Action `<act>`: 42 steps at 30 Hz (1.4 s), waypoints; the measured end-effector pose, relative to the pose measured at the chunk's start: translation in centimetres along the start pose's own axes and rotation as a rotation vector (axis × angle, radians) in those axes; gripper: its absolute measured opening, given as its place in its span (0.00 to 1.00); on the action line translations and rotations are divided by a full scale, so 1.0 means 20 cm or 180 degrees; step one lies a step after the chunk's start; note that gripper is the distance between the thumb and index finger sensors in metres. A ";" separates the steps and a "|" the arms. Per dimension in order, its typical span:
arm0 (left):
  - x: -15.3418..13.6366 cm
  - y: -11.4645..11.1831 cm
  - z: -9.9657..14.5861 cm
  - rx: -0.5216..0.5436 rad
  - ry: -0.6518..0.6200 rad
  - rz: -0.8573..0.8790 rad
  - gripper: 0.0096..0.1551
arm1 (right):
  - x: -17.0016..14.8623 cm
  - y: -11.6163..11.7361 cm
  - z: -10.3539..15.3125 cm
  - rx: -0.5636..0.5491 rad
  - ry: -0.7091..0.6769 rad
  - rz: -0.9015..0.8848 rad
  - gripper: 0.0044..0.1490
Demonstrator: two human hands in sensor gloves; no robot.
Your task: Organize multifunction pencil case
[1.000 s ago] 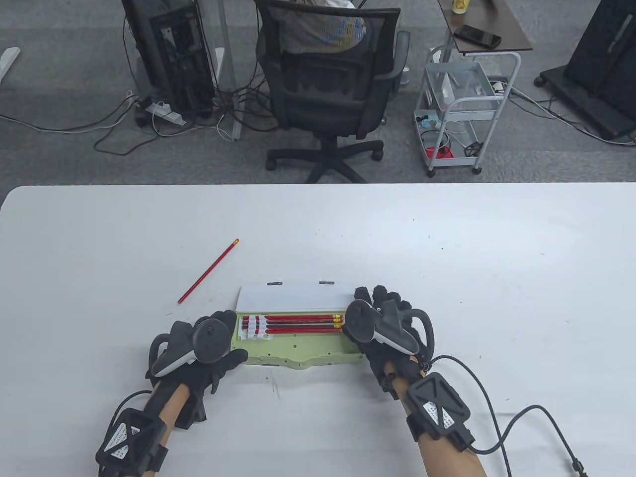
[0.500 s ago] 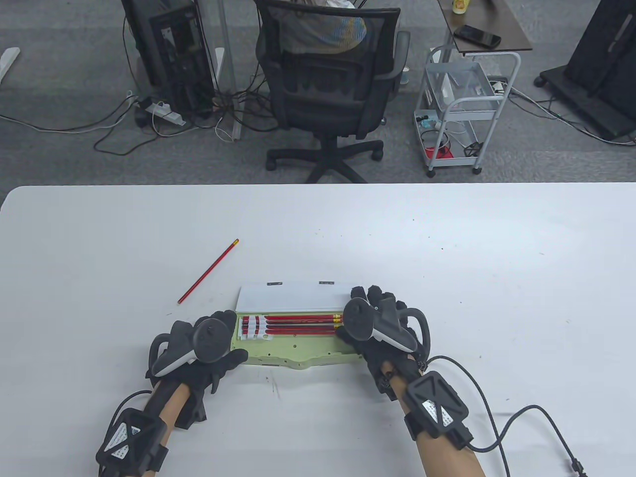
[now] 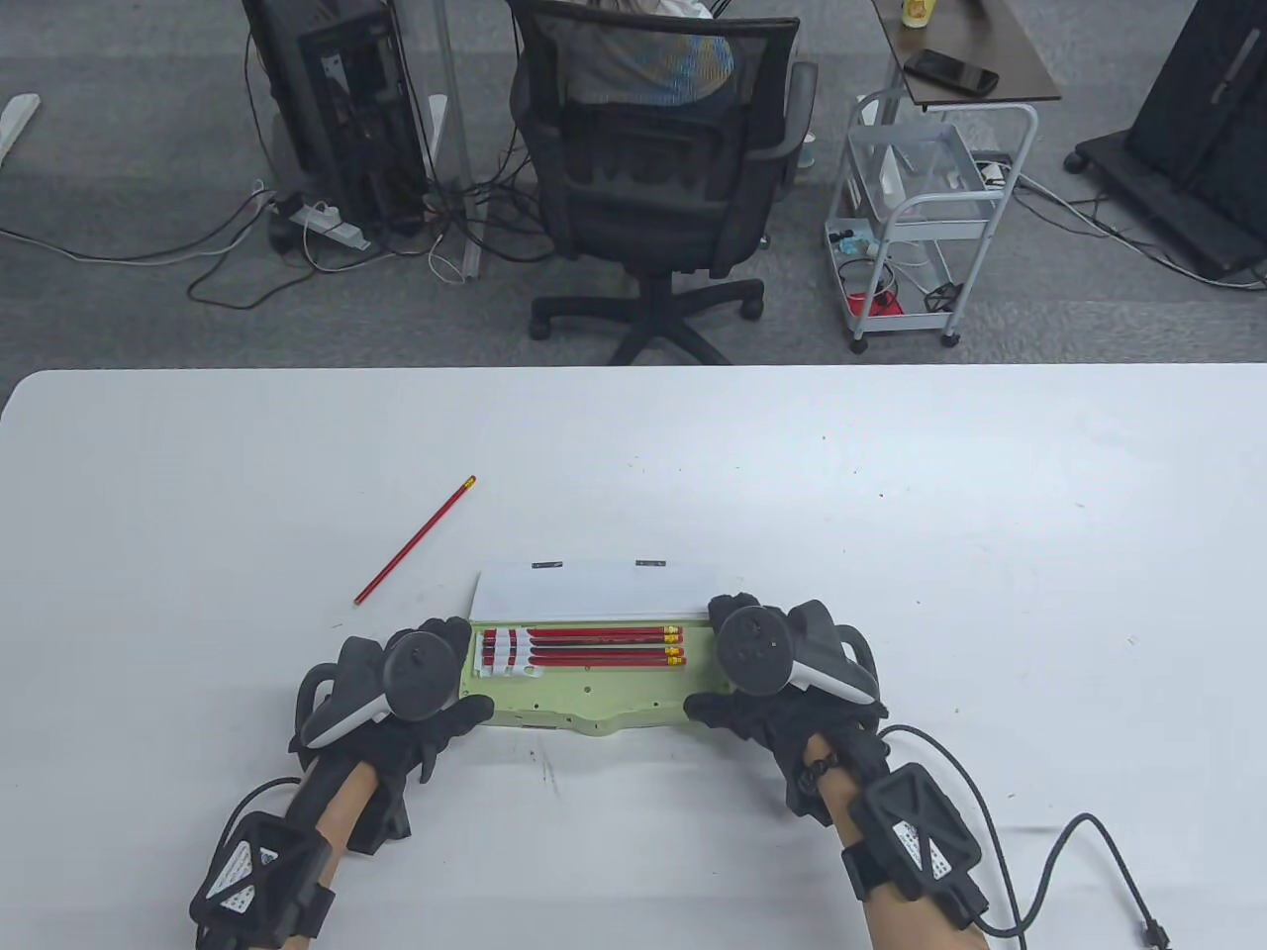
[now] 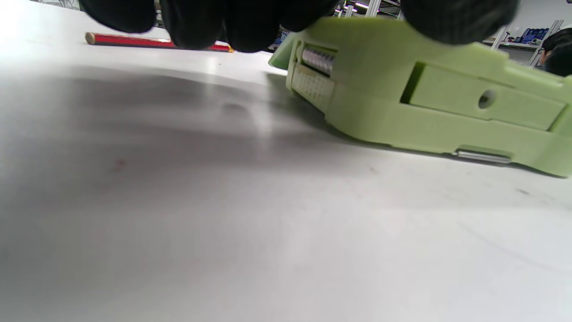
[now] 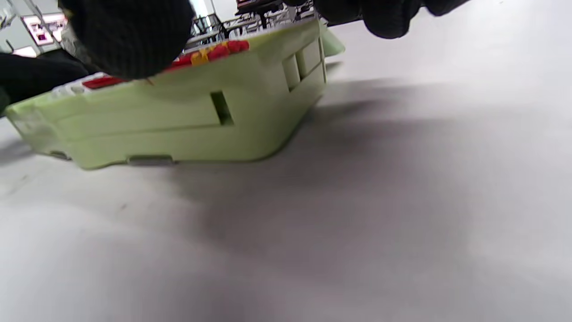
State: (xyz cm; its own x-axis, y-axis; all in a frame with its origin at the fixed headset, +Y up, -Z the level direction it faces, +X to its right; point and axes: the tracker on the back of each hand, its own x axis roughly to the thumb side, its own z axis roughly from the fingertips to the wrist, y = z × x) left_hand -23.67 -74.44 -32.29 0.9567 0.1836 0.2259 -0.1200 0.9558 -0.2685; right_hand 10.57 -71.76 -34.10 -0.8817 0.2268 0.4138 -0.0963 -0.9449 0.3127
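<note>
An open light-green pencil case (image 3: 594, 698) lies near the table's front, with its white lid (image 3: 584, 592) folded back behind it. Several red pencils (image 3: 594, 645) lie side by side inside it, their tips under white clips at the left. One loose red pencil (image 3: 416, 541) lies on the table to the far left. My left hand (image 3: 465, 668) holds the case's left end, thumb on the front edge. My right hand (image 3: 711, 653) holds the right end, thumb on the front edge. The case also shows in the left wrist view (image 4: 402, 103) and the right wrist view (image 5: 178, 125).
The white table (image 3: 891, 515) stretches wide on both sides and behind the case. A cable (image 3: 1039, 851) trails from my right wrist across the front right. An office chair (image 3: 653, 168) and a cart (image 3: 921, 218) stand beyond the far edge.
My right hand has drawn back to the right from over the pencils' eraser ends and now holds the case's right end. The left hand, the case and the loose pencil have not moved.
</note>
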 end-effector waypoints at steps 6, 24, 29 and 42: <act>-0.12 0.14 0.04 0.0348 0.0499 0.0214 0.52 | 0.00 0.03 -0.01 -0.0014 0.0016 0.0035 0.66; -0.44 0.22 -0.26 0.0168 0.2069 -0.0310 0.38 | 0.00 0.04 -0.02 0.0010 0.0007 0.0012 0.65; -0.41 0.21 -0.38 0.0007 0.2227 -0.0495 0.35 | 0.00 0.04 -0.02 0.0011 0.0006 0.0000 0.65; -0.37 0.22 -0.52 -0.0001 0.2422 -0.0928 0.27 | -0.01 0.04 -0.03 0.0047 0.0003 -0.0078 0.65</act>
State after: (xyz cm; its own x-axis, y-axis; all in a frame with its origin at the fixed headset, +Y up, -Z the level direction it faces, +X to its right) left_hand -28.45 -73.97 -44.82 0.8677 -0.2790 -0.4113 0.1615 0.9409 -0.2975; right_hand 10.46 -72.66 -34.42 -0.8795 0.2496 0.4051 -0.1110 -0.9355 0.3353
